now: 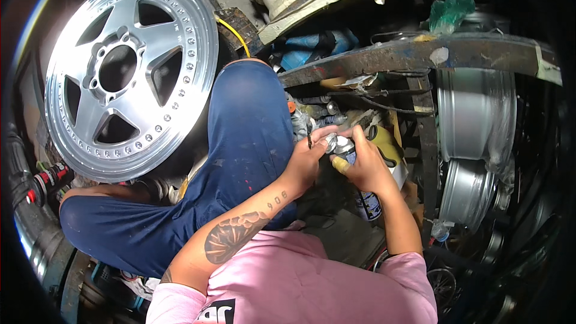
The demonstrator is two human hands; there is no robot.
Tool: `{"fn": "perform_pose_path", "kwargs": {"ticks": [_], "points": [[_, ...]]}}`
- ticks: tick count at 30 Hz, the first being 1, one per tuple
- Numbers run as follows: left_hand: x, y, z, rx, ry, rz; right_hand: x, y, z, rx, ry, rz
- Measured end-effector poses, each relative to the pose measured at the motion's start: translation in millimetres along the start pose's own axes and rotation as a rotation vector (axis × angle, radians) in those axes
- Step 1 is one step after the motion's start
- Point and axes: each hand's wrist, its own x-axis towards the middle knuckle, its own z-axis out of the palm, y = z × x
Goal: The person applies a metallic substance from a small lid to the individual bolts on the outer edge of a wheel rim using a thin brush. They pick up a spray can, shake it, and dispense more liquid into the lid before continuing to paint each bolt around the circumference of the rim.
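Observation:
My right hand (367, 169), with yellow wrapping round its thumb, is closed round a can (368, 205) with a dark blue and white label. The can's body shows below the hand, and its upper end tilts toward my left hand. My left hand (304, 161) is closed on a small silvery piece (331, 142) at the top of the can; its exact kind is unclear. A thin dark stick (309, 138) stands up between the left fingers. Both hands meet in front of my right knee. A large polished alloy wheel rim (166, 9) leans at the left, apart from both hands.
A rusty metal beam (384, 55) runs across the right, with a green plastic bag (451, 13) on it. Silver rims (477, 114) stand below. A yellow container (384, 144) sits beyond my right hand. A yellow cable (234, 31) lies near my knee; a red-black tool (51, 177) lies far left.

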Motion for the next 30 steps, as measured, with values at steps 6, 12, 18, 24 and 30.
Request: {"fn": "perform_pose_path", "kwargs": {"ticks": [6, 12, 18, 24, 30], "points": [[8.5, 9.4, 5.2, 0.156, 0.066, 0.070, 7.0, 69.6, 5.4, 0.383, 0.266, 0.100], [-8.9, 23.1, 9.5, 0.026, 0.074, 0.039, 26.8, 171.6, 167.5, 0.664, 0.625, 0.273], [-7.8, 13.1, 6.9, 0.075, 0.121, 0.013, 36.6, 150.6, 172.5, 0.700, 1.034, 0.173], [-2.7, 7.2, 2.4, 0.082, 0.113, 0.024, 79.0, 146.9, 91.1, 0.435, 1.188, 0.017], [-1.0, 19.1, 8.4, -0.019, 0.078, 0.015, 44.9, 138.7, 140.1, 0.747, 0.893, 0.097]]}}
